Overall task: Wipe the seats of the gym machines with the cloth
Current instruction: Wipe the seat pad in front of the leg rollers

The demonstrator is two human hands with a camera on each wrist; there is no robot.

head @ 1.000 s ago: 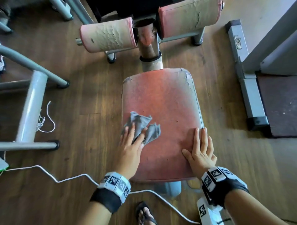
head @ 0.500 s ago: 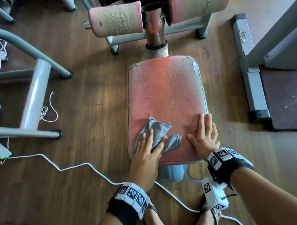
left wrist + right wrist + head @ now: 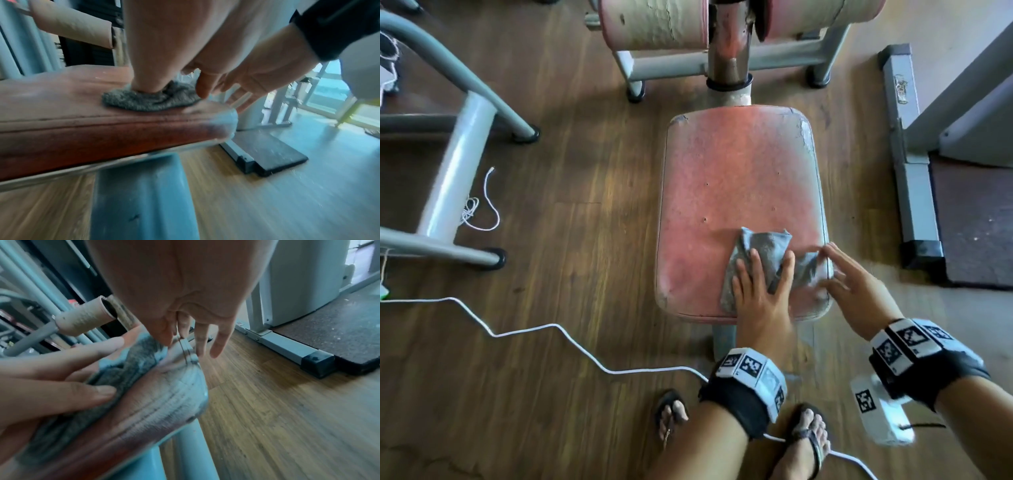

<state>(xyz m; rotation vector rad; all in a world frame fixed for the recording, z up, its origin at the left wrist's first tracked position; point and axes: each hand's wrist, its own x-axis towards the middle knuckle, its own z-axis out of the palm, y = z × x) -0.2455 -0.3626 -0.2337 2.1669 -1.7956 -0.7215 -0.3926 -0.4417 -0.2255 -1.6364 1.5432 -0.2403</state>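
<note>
A worn red padded seat (image 3: 736,178) fills the middle of the head view. A crumpled grey cloth (image 3: 763,250) lies near its front right corner. My left hand (image 3: 760,284) presses flat on the cloth with straight, spread fingers. My right hand (image 3: 849,277) hovers just right of it over the seat's right edge, fingers straight and apart, holding nothing. In the left wrist view the cloth (image 3: 152,99) bunches under my left hand on the seat (image 3: 72,113). In the right wrist view the cloth (image 3: 127,366) lies beneath my left fingers (image 3: 82,353), my right fingers (image 3: 207,340) lifted above the seat corner.
Two cracked roller pads (image 3: 654,24) and a chrome post (image 3: 729,51) stand behind the seat. A grey machine frame (image 3: 458,164) is at left, another frame with a dark mat (image 3: 969,222) at right. A white cable (image 3: 544,329) crosses the wooden floor by my sandalled feet (image 3: 804,438).
My left hand slid the cloth rightward across the seat's front toward its right edge. My right hand lifted off the seat and now hovers beside the cloth.
</note>
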